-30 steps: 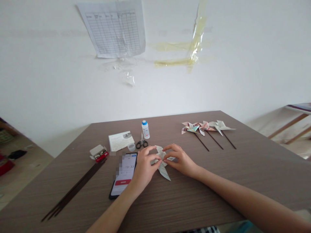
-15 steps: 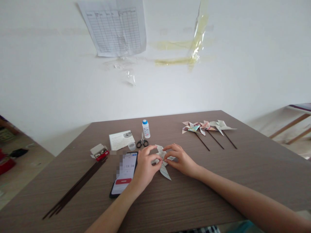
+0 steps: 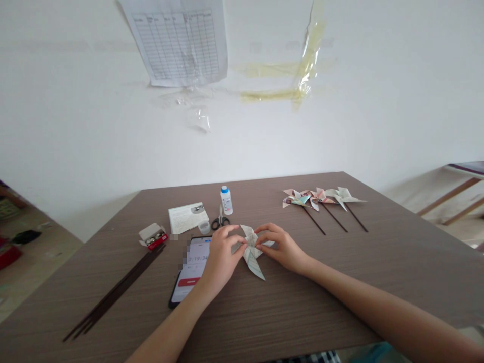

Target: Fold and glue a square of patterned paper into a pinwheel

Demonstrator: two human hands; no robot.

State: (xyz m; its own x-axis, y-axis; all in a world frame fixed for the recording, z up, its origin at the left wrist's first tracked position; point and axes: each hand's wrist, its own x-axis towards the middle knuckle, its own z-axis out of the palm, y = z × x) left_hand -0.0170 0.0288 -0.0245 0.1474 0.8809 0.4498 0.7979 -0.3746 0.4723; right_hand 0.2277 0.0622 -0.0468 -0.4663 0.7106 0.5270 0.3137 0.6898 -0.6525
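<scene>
A pale printed-paper pinwheel (image 3: 252, 259) lies on the table in front of me, its blades folded toward the centre. My left hand (image 3: 226, 252) is closed on its left side, thumb and index finger pinching the paper near the middle. From the right, my right hand (image 3: 282, 247) pinches the pinwheel close to the centre, with its fingers bent and fingertips together. The fingertips cover parts of the left and right blades. A phone (image 3: 189, 272) showing a timer lies under and beside my left wrist.
Behind the hands are scissors (image 3: 220, 220), a glue bottle (image 3: 226, 200), a small clear cap (image 3: 204, 228) and a paper pad (image 3: 185, 218). Left lie a small red-white box (image 3: 153, 236) and dark sticks (image 3: 113, 295). Three finished pinwheels on sticks (image 3: 319, 197) rest at back right.
My left hand has shifted slightly left, its fingertips moving off the pinwheel's centre and uncovering more of the folded paper. The right hand stays almost in place.
</scene>
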